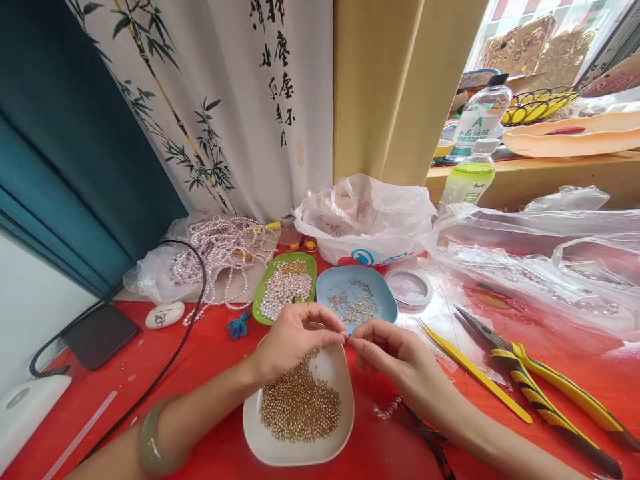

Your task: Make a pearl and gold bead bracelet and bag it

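Note:
My left hand (pixel 300 337) hovers over the upper part of a white tray (pixel 249 427), thumb and forefinger pinched together. My right hand (pixel 393 350) faces it just right of the tray, its fingertips pinched as well. The two pinches almost meet, and whatever lies between them is too small to make out. Many gold beads (pixel 300 403) fill the white tray. Behind the hands stand a green tray (pixel 259 310) of pink pearl beads (pixel 285 290) and gold ones, and a blue tray (pixel 327 280) with thin gold pins (pixel 357 303).
Pliers (pixel 525 373) and yellow tweezers (pixel 475 370) lie at right, dark-handled scissors (pixel 425 430) below my right hand. A spool (pixel 410 288) sits beside the blue tray. Pearl strands (pixel 225 247), a black cable (pixel 165 377) and a phone (pixel 100 335) are at left. Plastic bags (pixel 370 220) line the back.

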A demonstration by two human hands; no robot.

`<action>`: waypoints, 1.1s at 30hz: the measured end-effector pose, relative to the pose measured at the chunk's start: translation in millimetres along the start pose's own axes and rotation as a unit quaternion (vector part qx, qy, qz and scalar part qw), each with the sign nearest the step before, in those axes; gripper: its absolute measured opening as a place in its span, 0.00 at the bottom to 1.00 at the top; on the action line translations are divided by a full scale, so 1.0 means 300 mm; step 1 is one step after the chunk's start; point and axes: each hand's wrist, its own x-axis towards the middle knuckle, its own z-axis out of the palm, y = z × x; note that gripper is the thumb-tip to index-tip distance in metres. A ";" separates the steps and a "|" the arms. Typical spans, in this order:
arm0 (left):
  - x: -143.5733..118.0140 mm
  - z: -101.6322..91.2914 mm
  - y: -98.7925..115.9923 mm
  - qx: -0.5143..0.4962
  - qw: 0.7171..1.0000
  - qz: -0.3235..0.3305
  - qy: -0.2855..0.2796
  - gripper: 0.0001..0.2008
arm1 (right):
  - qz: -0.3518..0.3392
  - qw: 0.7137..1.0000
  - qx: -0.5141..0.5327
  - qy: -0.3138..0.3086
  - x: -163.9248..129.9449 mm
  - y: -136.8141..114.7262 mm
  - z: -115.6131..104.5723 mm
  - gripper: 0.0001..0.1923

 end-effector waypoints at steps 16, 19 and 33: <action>-0.015 0.006 0.024 0.047 0.996 0.075 -0.004 0.03 | 0.018 0.995 0.091 -0.037 0.005 -0.009 -0.005 0.06; -0.018 0.010 0.025 0.042 0.995 0.093 0.000 0.02 | 0.012 0.995 0.094 -0.038 0.007 -0.017 -0.012 0.07; -0.022 0.011 0.046 0.081 0.990 0.104 0.043 0.03 | 0.018 0.999 0.032 -0.032 0.007 -0.022 -0.020 0.08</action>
